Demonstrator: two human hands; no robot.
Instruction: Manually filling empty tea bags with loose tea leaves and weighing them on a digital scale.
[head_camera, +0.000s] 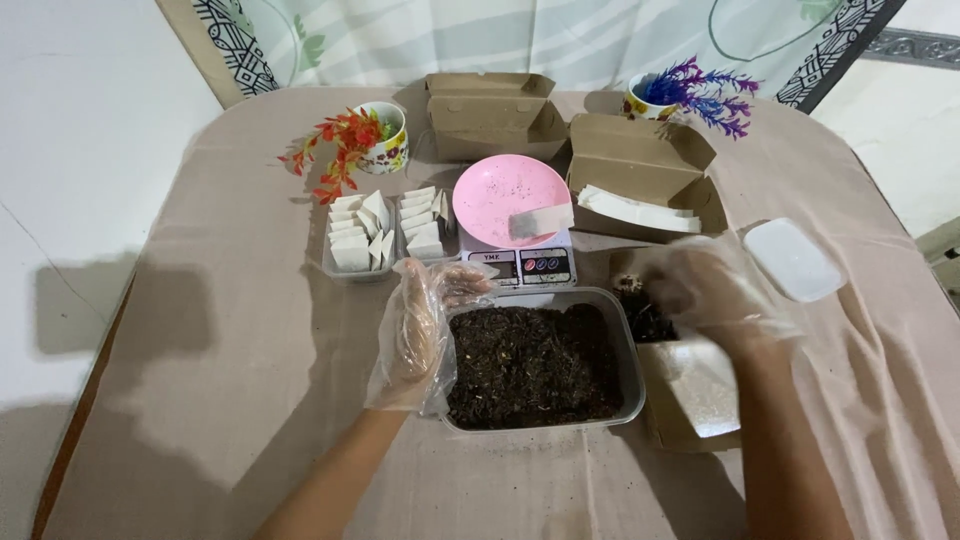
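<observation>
Standing at the middle of a cloth-covered worktop (220, 400), a clear plastic tub (628, 385) holds a deep heap of dark loose tea leaves (530, 365). The person's left hand (420, 335), in a loose clear plastic glove, rests against the tub's left wall with its grip spread and flat, holding nothing. The right hand (705, 290), also gloved, hovers just past the tub's right corner, blurred; its grip looks drawn together around a dark clump of leaves (640, 300), though the blur leaves that uncertain.

Just behind the tub sits a small digital scale (520, 266) with a pink dish (500, 185) on top, and one small white paper sachet (540, 222) lies in that dish. To the left of the scale, two clear trays (345, 270) hold many white sachets (365, 232), seemingly finished. To the right, an open brown cardboard box (640, 160) holds flat white sachets, seemingly unfilled. A second cardboard box (490, 112) stands behind the scale, between two cups of artificial flowers, red (345, 145) and purple (705, 92). A white lid (795, 260) lies far right.

With the tub so full, much filling appears to remain.
</observation>
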